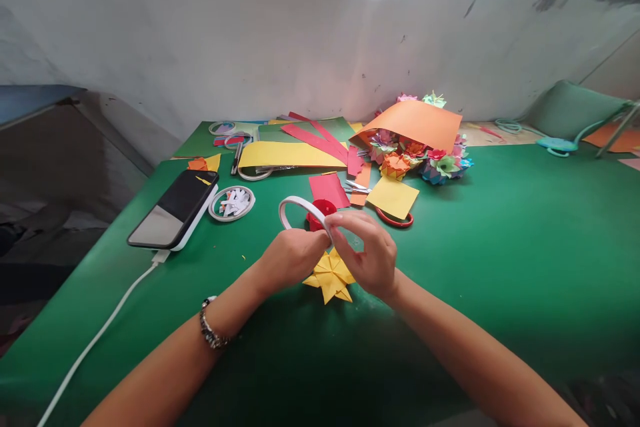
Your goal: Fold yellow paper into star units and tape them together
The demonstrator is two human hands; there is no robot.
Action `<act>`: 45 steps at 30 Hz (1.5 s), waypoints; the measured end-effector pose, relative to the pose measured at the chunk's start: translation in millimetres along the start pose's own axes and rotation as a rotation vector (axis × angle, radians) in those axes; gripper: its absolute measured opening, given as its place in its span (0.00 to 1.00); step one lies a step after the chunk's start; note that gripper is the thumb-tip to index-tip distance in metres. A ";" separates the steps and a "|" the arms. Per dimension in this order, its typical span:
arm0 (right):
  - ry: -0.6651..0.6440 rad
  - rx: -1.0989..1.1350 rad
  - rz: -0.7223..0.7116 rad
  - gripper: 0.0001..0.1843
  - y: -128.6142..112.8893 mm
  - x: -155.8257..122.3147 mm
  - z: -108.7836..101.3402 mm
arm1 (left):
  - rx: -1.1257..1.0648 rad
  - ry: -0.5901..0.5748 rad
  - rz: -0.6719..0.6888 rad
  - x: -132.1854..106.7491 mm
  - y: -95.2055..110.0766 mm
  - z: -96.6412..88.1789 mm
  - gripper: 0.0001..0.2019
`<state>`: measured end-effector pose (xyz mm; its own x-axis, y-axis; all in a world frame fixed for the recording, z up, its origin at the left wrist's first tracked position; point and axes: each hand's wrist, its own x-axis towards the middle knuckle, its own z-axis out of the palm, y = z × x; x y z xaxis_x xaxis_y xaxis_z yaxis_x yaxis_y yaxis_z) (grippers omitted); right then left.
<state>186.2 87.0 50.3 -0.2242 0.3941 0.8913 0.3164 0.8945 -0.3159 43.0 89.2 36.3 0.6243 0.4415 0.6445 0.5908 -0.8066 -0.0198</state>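
Observation:
My left hand (295,255) is closed around the lower edge of a roll of white tape (299,202), held upright above the table. The fingers of my right hand (369,250) pinch at the roll's right edge, where the tape's end may be; the exact spot is hidden by the fingertips. Just below both hands lies a folded yellow paper flower (331,275) with pointed petals. A red paper piece (326,208), round in shape, sits behind the roll and is partly covered by it and by my fingers.
A green table (525,233) carries a phone (175,210) with a white cable (107,323), a tape ring with white scraps (235,203), scissors (397,219) under a yellow square (394,197), red paper (329,191), a yellow strip (290,155) and colourful paper flowers (440,165) beneath an orange sheet (415,121).

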 end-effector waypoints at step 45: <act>-0.123 0.014 0.173 0.06 -9.4 -1.0 4.7 | 0.199 -0.011 0.066 -4.1 -8.4 -9.8 0.18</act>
<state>179.1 79.2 50.9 -0.2792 0.5638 0.7773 0.3472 0.8140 -0.4657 30.5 90.3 41.3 0.6697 0.3958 0.6283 0.6372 -0.7408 -0.2126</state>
